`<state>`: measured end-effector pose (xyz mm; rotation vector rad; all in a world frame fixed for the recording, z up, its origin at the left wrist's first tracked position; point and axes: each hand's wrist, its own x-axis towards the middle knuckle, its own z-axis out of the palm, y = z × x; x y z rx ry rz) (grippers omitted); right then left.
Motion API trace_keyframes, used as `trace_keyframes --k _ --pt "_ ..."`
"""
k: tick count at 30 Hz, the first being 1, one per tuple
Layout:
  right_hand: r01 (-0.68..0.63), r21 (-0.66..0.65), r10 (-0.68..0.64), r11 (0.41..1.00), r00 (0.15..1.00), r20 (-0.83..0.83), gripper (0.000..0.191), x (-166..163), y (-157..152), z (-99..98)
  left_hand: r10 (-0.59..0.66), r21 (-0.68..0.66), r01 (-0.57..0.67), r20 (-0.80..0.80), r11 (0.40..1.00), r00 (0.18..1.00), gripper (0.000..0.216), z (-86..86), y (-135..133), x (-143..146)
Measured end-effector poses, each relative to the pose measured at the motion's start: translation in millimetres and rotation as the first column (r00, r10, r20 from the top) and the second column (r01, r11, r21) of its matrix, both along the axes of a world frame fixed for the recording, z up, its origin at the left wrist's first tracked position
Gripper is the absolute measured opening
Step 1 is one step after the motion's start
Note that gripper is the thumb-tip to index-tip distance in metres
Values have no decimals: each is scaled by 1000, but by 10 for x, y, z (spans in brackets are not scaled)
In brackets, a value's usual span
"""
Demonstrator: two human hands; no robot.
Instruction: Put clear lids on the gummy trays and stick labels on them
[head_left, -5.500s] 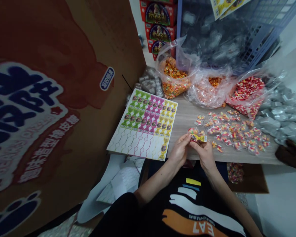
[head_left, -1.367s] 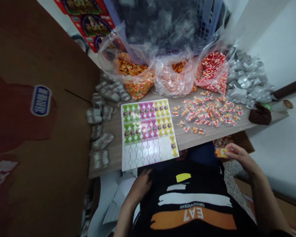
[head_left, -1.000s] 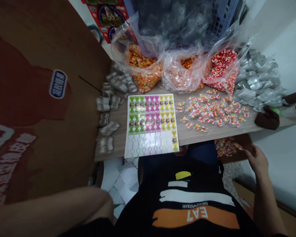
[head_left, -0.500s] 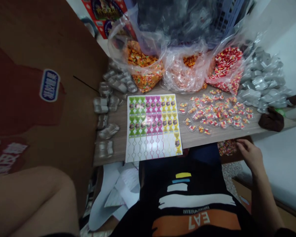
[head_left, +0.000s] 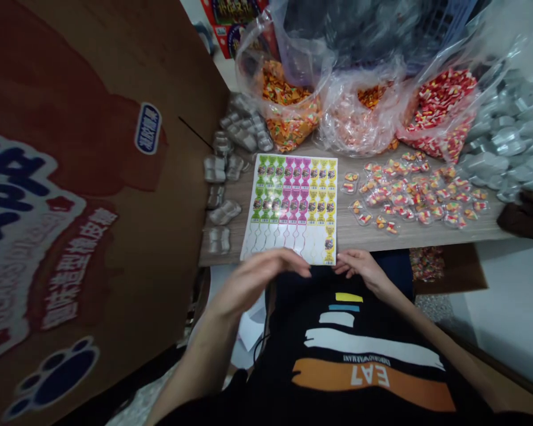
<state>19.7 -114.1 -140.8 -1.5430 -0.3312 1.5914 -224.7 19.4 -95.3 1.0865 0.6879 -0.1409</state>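
A sticker sheet (head_left: 293, 204) with green, pink and yellow labels lies on the wooden table (head_left: 373, 234), its near rows peeled bare. My left hand (head_left: 260, 278) hovers over the sheet's near edge, fingers stretched out, holding nothing. My right hand (head_left: 357, 266) rests at the sheet's near right corner by the last yellow label (head_left: 329, 244), fingers loosely spread and empty. Several small filled candy blisters (head_left: 415, 195) are spread on the table to the right of the sheet.
Three clear bags of candy (head_left: 288, 109) (head_left: 364, 115) (head_left: 442, 109) stand at the back. Empty clear blisters pile at the right (head_left: 506, 151) and left (head_left: 224, 177). A large cardboard box (head_left: 84, 195) fills the left. A dark cloth (head_left: 524, 216) lies at the right edge.
My right hand has come from the box under the table's right side to the sheet's near corner, its blister pack gone. My left hand has swung in over the sheet's near edge.
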Motion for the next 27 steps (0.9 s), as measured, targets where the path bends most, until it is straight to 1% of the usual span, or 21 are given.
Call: trace_keyframes --k 2,4,5,7,8,10,12,14,17,19,20,21,23,25,27 --pt "37 -4 -37 999 999 -12 39 -66 62 29 -31 -30 31 -17 999 999 39 -175 -82 92" --pt "22 -9 -22 1000 1000 16 38 -98 109 65 32 -64 -36 -62 997 998 47 -375 -164 194" --pt "5 -9 -5 1000 999 38 38 -107 130 81 137 -81 -143 -79 986 987 51 -462 -201 239" --pt "-23 -1 23 1000 995 95 38 -110 163 105 301 -143 -311 -89 940 950 58 -580 -259 313" --pt "-34 6 33 999 991 127 38 -106 175 114 356 -177 -368 -94 913 930 60 -607 -281 344" --pt "-39 14 36 999 980 195 39 -88 192 132 416 -218 -429 -106 877 903 60 -604 -313 401" --pt "-2 20 -3 1000 969 248 41 -67 217 157 463 -180 -474 -100 862 881 57 -537 -327 448" --pt "57 28 -62 998 971 230 44 -52 278 193 500 -76 -503 -52 861 864 52 -424 -322 468" --pt "88 74 -91 993 995 37 48 -53 472 287 471 106 -472 35 875 881 44 -187 -292 423" --pt "90 153 -80 984 994 -70 48 -57 649 403 409 204 -414 69 887 910 38 -4 -276 361" --pt "91 205 -74 975 993 -88 49 -54 739 484 384 252 -392 82 885 920 37 87 -273 333" --pt "90 262 -70 961 994 -85 51 -45 823 584 371 301 -383 97 873 923 36 174 -274 314" --pt "70 387 -57 920 997 -44 53 -5 970 824 381 373 -404 137 835 914 38 322 -275 319" --pt "40 513 -63 857 998 27 52 63 1103 1076 423 392 -466 195 793 885 40 420 -250 397" --pt "19 626 -113 779 987 111 51 154 1258 1262 480 371 -542 252 754 840 41 453 -170 543"
